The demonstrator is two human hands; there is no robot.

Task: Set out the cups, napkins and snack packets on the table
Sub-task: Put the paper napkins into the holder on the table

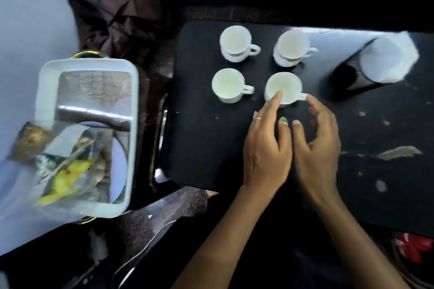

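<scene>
From the head view, four white cups stand in a square on the black table, handles pointing right; both far ones seem to be stacked pairs. The left hand has its fingers spread, its forefinger touching the rim of the near-right cup. The right hand is loosely curled and open (holding nothing) by that cup's handle. Napkins fill a dark mesh holder far right; snack packets lie in the white tray at left.

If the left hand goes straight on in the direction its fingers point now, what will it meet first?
Most likely the near-right cup: the left hand points up and slightly right, and its index fingertip already looks to be at that cup's rim. Actual contact is hard to judge.
</scene>
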